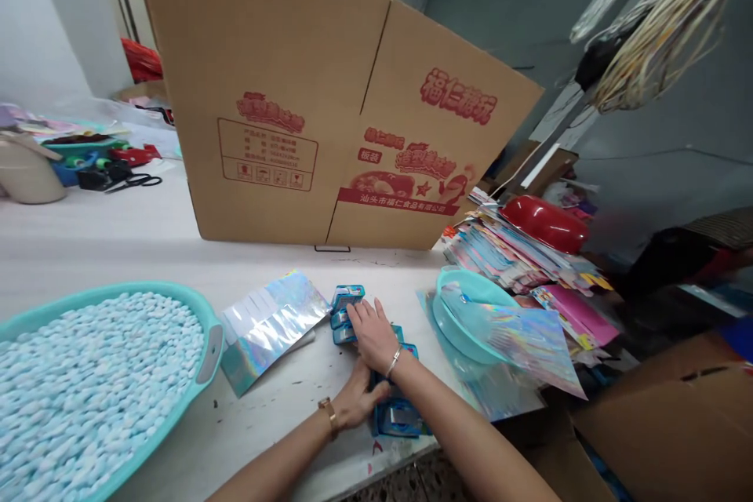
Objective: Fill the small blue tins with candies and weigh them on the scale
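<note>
Several small blue boxes (401,417) lie in an uneven row near the front edge of the white table. My right hand (376,337) rests across the far part of the row, fingers stretched out over the blue boxes there. Just below it, my left hand (353,398) is against the left side of the row, its thumb apart from the fingers. The left fingertips are partly hidden under my right hand. To the left of the row lies a shiny holographic sheet (274,321), bent along its length.
A turquoise basin (210,314) full of pale blue pieces fills the left. Behind stands a large cardboard box (276,39). At right are a smaller turquoise bowl (459,337) with a holographic sheet across it, stacked printed sheets (500,251) and a red basin (544,224). Scissors (138,182) lie back left.
</note>
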{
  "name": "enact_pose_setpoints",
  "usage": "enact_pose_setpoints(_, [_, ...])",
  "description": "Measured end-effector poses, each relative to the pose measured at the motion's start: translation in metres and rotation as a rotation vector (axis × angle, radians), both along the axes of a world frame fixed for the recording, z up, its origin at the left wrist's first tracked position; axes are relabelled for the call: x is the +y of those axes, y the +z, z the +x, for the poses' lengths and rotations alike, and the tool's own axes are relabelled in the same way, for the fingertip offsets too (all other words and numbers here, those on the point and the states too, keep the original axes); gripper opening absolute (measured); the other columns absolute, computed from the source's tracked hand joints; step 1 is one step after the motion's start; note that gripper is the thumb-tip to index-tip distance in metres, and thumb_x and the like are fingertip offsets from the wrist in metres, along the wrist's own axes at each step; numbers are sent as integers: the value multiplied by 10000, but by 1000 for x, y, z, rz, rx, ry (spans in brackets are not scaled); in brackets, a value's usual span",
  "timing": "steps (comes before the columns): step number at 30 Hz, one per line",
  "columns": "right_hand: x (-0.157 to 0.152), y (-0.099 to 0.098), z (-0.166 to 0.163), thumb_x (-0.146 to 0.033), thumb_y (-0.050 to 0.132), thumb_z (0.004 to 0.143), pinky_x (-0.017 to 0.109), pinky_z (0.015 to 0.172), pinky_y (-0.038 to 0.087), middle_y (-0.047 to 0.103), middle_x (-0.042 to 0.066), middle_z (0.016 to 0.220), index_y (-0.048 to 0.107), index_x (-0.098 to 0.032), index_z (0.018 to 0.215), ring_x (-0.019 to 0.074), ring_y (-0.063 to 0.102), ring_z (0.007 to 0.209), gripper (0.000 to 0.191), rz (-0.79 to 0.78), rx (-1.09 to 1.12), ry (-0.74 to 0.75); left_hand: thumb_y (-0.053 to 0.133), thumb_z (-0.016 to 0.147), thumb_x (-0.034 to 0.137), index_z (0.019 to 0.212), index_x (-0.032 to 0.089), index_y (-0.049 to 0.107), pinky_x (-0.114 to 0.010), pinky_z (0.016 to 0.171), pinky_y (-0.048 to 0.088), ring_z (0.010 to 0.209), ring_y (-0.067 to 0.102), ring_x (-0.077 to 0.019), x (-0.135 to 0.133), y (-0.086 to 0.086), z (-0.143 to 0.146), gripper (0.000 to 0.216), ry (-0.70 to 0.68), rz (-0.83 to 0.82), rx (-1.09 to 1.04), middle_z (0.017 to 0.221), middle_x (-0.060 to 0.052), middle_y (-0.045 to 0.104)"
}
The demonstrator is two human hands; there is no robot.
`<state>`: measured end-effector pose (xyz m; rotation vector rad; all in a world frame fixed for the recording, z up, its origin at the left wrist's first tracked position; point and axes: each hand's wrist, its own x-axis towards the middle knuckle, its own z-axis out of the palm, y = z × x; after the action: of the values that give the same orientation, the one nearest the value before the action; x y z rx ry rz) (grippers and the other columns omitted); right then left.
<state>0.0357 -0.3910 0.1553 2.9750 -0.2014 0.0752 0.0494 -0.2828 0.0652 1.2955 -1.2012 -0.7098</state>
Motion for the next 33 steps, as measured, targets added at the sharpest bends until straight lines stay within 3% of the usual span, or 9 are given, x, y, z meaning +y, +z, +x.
enact_pose_setpoints(2, [-3, 10, 2, -198, 715, 667, 501, 1098, 306, 518, 195, 1278, 363, -64, 1427, 347, 484, 1178, 848, 39, 17, 26, 396, 924, 582, 1465, 161, 356, -519, 1205, 181, 1446, 252, -316, -9, -1, -2, 687, 69, 7, 23, 1516, -158, 366])
enact_pose_setpoints(5, [-20, 34, 5, -281, 738, 631, 399, 888, 459, 525, 140, 1176, 508, -134, 1273, 285, 546, 976, 697, 118, 78, 37, 427, 911, 586, 1435, 155, 382, -544, 1189, 188, 1410, 295, -333, -19, -7, -6, 680, 150, 17, 45, 1462, -173, 415])
enact_pose_setpoints(10, [-72, 78, -18, -285, 729, 647, 359, 853, 439, 521, 127, 1198, 470, -162, 1292, 291, 484, 1066, 706, 194, 40, -67, 466, 916, 538, 1354, 181, 449, -518, 1145, 287, 1294, 419, -302, -22, -12, -8, 565, 209, 16, 73, 1360, -158, 469])
enact_pose_setpoints(13, [-93, 85, -35, -251, 745, 612, 383, 844, 432, 577, 129, 1137, 506, -144, 1259, 323, 483, 1053, 697, 210, 139, -117, 491, 909, 527, 1341, 193, 458, -490, 1158, 277, 1312, 390, -285, -21, -11, -9, 547, 245, 10, 80, 1346, -142, 429])
enact_pose_setpoints(17, [-102, 65, -40, -296, 827, 528, 374, 825, 455, 614, 111, 1095, 545, -143, 1233, 305, 555, 973, 775, 287, 240, -111, 506, 899, 536, 1338, 192, 446, -475, 1166, 272, 1332, 369, -284, -20, -11, -13, 561, 280, 16, 96, 1371, -140, 388])
enact_pose_setpoints(20, [-107, 49, -35, -351, 852, 533, 385, 896, 455, 587, 102, 1180, 511, -167, 1293, 297, 567, 1041, 854, 460, 230, -117, 514, 892, 546, 1389, 169, 361, -491, 1176, 254, 1366, 340, -300, -19, -15, -16, 642, 300, 31, 123, 1434, -166, 353])
enact_pose_setpoints(27, [-119, 21, -37, -478, 881, 538, 442, 1056, 370, 474, 111, 1275, 442, -216, 1402, 307, 462, 1218, 1005, 731, 260, -132, 507, 887, 578, 1533, 208, -117, -494, 1224, 147, 1504, 83, -281, -28, -16, -6, 972, 162, 61, 182, 1632, -128, 18])
enact_pose_setpoints(30, [-112, -3, -47, -488, 863, 580, 423, 1094, 339, 456, 92, 1310, 467, -257, 1395, 280, 429, 1267, 935, 784, 117, -166, 489, 878, 614, 1544, 199, -61, -471, 1237, 69, 1509, -18, -270, -37, -18, -3, 958, 110, 57, 174, 1635, -104, -58])
enact_pose_setpoints(33, [-101, -21, -50, -468, 713, 787, 427, 1148, 249, 382, 114, 1428, 475, -246, 1400, 262, 325, 1367, 695, 789, -69, -285, 466, 856, 672, 1548, 176, 27, -458, 1231, -42, 1499, -118, -260, -46, -19, -5, 959, 117, 62, 170, 1632, -97, -91])
